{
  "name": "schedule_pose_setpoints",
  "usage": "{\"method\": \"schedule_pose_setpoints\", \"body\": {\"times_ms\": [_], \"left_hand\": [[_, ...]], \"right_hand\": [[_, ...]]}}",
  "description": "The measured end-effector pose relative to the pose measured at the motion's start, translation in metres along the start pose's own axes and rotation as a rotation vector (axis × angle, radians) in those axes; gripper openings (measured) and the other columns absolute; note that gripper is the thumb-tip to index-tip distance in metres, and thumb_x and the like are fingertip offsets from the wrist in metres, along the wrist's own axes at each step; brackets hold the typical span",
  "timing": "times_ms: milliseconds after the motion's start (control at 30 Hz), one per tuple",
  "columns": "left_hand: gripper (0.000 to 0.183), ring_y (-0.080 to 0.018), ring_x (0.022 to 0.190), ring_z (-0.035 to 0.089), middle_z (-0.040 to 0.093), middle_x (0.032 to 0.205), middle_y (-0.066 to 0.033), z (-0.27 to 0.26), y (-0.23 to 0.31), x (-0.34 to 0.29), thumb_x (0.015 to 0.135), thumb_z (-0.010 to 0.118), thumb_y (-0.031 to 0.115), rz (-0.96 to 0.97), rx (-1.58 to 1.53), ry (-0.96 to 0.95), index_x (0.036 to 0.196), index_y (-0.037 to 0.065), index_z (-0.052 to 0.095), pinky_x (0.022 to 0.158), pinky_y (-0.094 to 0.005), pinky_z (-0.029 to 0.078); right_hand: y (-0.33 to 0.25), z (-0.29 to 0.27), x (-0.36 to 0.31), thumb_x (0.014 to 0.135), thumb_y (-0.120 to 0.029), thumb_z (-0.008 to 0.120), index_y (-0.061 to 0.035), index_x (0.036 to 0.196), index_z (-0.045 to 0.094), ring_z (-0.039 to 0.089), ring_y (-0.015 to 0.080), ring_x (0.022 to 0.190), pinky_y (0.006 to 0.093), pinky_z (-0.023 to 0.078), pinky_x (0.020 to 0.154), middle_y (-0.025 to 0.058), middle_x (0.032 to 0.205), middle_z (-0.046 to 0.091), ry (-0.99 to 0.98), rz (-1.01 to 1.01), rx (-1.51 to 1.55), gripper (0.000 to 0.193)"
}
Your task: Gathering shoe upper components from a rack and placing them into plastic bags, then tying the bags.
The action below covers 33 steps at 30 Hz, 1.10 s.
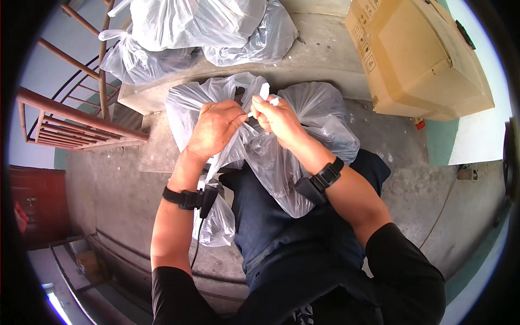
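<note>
My left hand (216,129) and my right hand (277,120) meet over a translucent plastic bag (279,173) in front of my legs. Both are closed, pinching the bag's gathered top between them. A white twisted end (264,91) of the plastic sticks up above my right fingers. Whether there is a knot at the pinch is hidden by the fingers. To the left and behind, the same kind of clear plastic (184,105) spreads out under my left wrist. A smaller clear bag (216,222) lies on the floor beside my left forearm.
Several filled clear bags (197,24) lie on the concrete step (309,49) ahead. A large cardboard box (406,65) stands at the far right by the wall. A reddish-brown metal railing (81,116) runs along the left. A dark red door (40,200) is at the left edge.
</note>
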<state>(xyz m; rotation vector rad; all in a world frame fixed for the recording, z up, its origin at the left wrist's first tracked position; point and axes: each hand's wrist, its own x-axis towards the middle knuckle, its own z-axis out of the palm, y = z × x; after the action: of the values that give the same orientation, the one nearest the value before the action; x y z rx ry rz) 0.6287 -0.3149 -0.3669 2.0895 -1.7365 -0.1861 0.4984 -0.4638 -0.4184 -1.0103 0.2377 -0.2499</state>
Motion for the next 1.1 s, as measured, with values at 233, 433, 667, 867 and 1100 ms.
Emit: {"method": "schedule_pose_setpoints", "body": {"times_ms": [233,433,667,867,1100], "left_hand": [[0.029,-0.0394,0.075,0.062,0.06,0.08,-0.0166,0.042,0.027,0.031,0.099,0.055,0.023,0.041,-0.283,0.081,0.082,0.001,0.061,0.067,-0.0453,0.047],[0.034,-0.0437,0.075,0.061,0.064,0.078,-0.022,0.081,0.055,0.047,0.096,0.057,0.028,-0.341,-0.339,0.247,0.078,-0.001,0.059,0.066,-0.0495,0.046],[0.025,-0.0375,0.099,0.065,0.069,0.1,-0.02,0.09,0.03,0.028,0.086,0.061,0.02,0.035,-0.21,0.399,0.1,-0.001,0.066,0.088,-0.048,0.049],[0.035,-0.0371,0.112,0.06,0.064,0.116,-0.0226,0.069,0.029,0.009,0.099,0.054,0.027,-0.166,-0.525,0.078,0.119,-0.001,0.06,0.096,-0.0444,0.047],[0.034,-0.0341,0.097,0.063,0.066,0.098,-0.0193,0.085,0.017,0.01,0.103,0.048,0.03,-0.332,-0.455,0.056,0.108,-0.001,0.061,0.083,-0.0422,0.049]], "right_hand": [[-0.018,-0.031,-0.019,0.103,-0.038,0.055,-0.0102,0.077,0.053,0.028,0.0021,0.048,0.0223,0.021,0.045,-0.0092,0.059,0.036,0.101,-0.042,0.037,0.038],[-0.075,-0.05,-0.038,0.106,-0.042,0.045,0.0016,0.123,0.063,0.049,0.0065,0.059,0.0203,0.041,0.053,-0.0024,0.072,0.052,0.239,-0.325,-0.171,0.05],[-0.061,-0.007,-0.012,0.103,-0.036,0.046,-0.0086,0.119,0.07,0.037,0.0316,0.143,0.061,0.014,0.119,0.0108,0.136,0.061,-0.319,-0.592,-1.585,0.039],[-0.079,0.032,0.023,0.105,-0.041,0.039,-0.0081,0.114,0.07,0.051,0.0305,0.131,0.061,0.016,0.12,0.0137,0.129,0.064,-0.627,0.022,-1.749,0.046],[-0.098,0.008,0.019,0.099,-0.049,0.05,-0.0063,0.102,0.069,0.066,0.0358,0.098,0.0458,0.049,0.079,0.0162,0.102,0.071,-0.55,-0.019,-1.59,0.047]]}}
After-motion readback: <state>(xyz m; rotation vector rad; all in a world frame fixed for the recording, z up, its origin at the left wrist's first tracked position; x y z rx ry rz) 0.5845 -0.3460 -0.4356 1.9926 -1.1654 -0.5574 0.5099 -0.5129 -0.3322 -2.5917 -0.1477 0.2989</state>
